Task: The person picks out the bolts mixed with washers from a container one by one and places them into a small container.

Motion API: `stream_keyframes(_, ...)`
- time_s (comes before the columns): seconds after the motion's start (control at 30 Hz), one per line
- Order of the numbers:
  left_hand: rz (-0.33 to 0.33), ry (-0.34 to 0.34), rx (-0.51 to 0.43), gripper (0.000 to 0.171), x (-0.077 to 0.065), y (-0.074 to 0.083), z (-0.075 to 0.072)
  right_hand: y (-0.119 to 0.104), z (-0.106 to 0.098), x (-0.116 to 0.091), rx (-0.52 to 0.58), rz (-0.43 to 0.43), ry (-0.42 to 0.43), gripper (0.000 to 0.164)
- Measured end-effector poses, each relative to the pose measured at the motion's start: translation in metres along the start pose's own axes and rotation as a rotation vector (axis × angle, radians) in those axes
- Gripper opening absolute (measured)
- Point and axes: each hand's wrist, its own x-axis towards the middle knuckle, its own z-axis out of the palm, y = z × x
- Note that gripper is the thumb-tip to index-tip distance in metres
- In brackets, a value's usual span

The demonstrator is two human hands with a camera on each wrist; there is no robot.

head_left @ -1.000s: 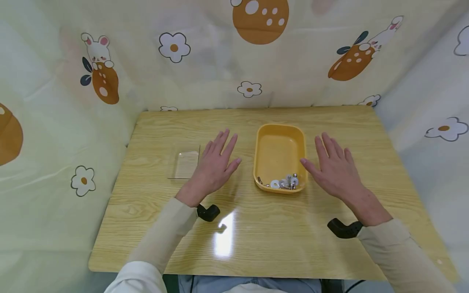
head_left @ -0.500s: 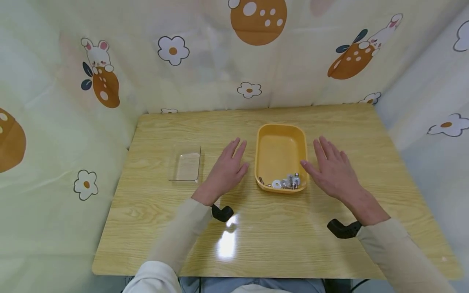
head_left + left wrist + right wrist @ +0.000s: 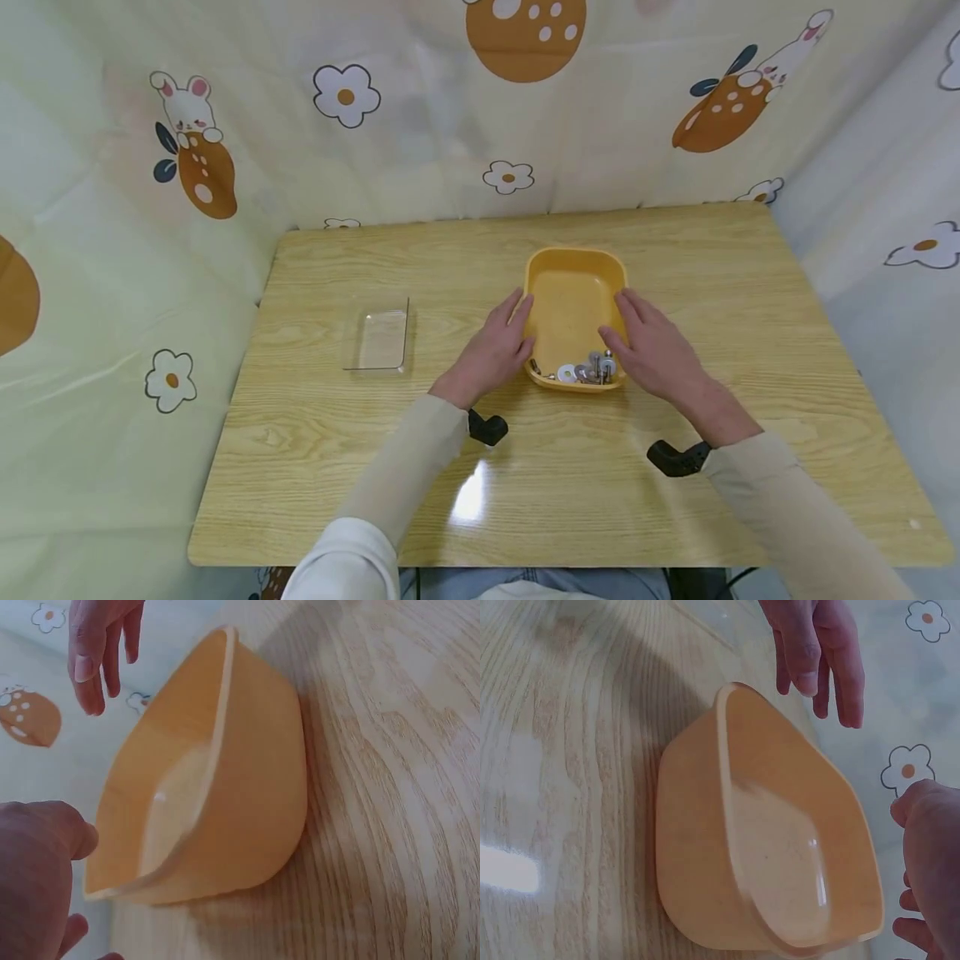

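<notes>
A yellow plastic tray (image 3: 570, 312) sits on the wooden table. Along its near end lie several washers (image 3: 567, 373) and bolts (image 3: 597, 367) in a loose pile. My left hand (image 3: 491, 346) is at the tray's left side, fingers extended near the rim. On the opposite side is my right hand (image 3: 658, 348), its fingers also extended, with the thumb over the rim. In the left wrist view the tray's wall (image 3: 255, 772) stands beside my left hand (image 3: 34, 870). Whether either hand touches the tray, I cannot tell.
A shallow clear plastic box (image 3: 384, 340) rests on the table, left of the tray. The wooden table (image 3: 315, 467) ends against a patterned curtain (image 3: 420, 158) at the back. A black wrist camera mount (image 3: 487, 427) hangs beneath each wrist.
My left hand has moved right, from beside the clear box to the tray's left rim. My right hand has shifted left to the tray's right rim. The tray has stayed in place.
</notes>
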Motion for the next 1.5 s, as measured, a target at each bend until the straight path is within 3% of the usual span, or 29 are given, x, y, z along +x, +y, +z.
stream_keyframes(0.23, -0.058, -0.224, 0.225, 0.067, 0.003, -0.002, 0.006, 0.005, 0.013, 0.007, 0.066, -0.012, -0.013, 0.060)
stream_keyframes(0.33, -0.082, -0.281, 0.250, 0.068, 0.001, -0.004, 0.013, 0.005, 0.018, 0.009, 0.088, -0.018, -0.001, 0.052)
stream_keyframes(0.57, -0.100, -0.277, 0.171, 0.073, -0.007, -0.007, 0.024, 0.002, 0.028, 0.013, 0.067, -0.030, 0.060, 0.039)
stream_keyframes(0.87, -0.127, -0.299, 0.175, 0.078, -0.016, -0.003, 0.030, 0.001, 0.035, 0.018, 0.069, -0.077, 0.090, 0.033)
stream_keyframes(1.17, -0.083, -0.268, 0.185, 0.084, -0.020, 0.002, 0.028, 0.003, 0.036, 0.022, 0.050, -0.105, 0.082, 0.030)
stream_keyframes(1.37, -0.090, -0.301, 0.115, 0.109, -0.015, 0.004, 0.026, 0.004, 0.035, 0.022, 0.065, -0.106, 0.069, 0.030)
stream_keyframes(1.5, -0.091, -0.285, 0.136, 0.122, -0.014, 0.006, 0.030, 0.004, 0.035, 0.023, 0.065, -0.106, 0.066, 0.029)
